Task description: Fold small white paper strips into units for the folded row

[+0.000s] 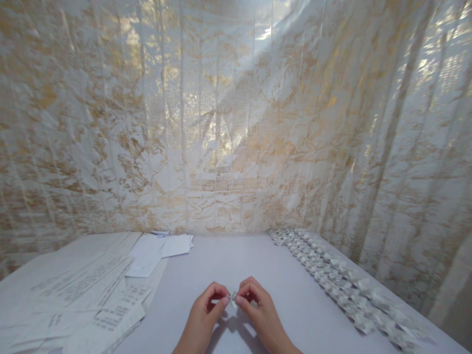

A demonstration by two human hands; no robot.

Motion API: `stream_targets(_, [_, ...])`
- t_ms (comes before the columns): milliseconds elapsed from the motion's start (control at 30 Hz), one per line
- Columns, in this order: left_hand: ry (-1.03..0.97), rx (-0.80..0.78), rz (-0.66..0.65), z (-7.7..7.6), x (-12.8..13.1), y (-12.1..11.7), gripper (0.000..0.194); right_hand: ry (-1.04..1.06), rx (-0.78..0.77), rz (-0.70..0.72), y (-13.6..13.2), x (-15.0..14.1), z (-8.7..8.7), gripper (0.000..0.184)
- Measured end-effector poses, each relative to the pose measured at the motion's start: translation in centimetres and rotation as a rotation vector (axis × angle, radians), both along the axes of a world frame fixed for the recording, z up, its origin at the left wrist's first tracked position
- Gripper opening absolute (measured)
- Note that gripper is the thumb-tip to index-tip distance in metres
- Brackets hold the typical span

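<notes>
Both my hands meet low in the middle of the view, just above the pale table [228, 260]. My left hand [206, 312] and my right hand [256, 307] pinch a tiny folded piece of white paper [232, 298] between thumbs and forefingers. The other fingers are curled in. The paper piece is mostly hidden by my fingertips.
A long double row of several small folded paper pieces [332, 278] runs along the table's right side. Printed paper sheets [84, 290] and small white paper squares [162, 248] lie at the left. A crinkled white and gold curtain [236, 123] hangs behind the table.
</notes>
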State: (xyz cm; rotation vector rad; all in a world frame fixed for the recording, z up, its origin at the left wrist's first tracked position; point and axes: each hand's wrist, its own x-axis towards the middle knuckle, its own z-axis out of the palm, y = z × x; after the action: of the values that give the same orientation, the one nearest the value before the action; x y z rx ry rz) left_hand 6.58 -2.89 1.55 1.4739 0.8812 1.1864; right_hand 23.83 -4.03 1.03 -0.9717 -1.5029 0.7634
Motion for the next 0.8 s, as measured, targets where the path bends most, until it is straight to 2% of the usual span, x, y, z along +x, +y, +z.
stream_targets(133, [-0.058,-0.007,0.026,0.0,0.1,0.0,0.031,0.18,-0.142,0.029,0.2,-0.5,-0.6,0.04])
stream_targets(333, [-0.077,-0.003,0.072,-0.2,0.1,0.1,0.031,0.301,-0.125,-0.011,0.0,-0.5,0.0,0.048])
stream_targets(467, [-0.062,0.006,0.114,-0.3,0.1,0.3,0.03,0.299,-0.138,0.001,0.2,-0.5,-0.1,0.05])
stream_targets(667, [0.007,0.068,0.155,0.4,-0.1,-0.1,0.024,0.232,-0.202,0.114,-0.1,-1.1,-0.9,0.044])
stream_targets(800, [0.036,0.106,0.141,0.7,-0.1,-0.8,0.02,0.171,-0.255,0.09,-0.1,-1.0,-1.0,0.039])
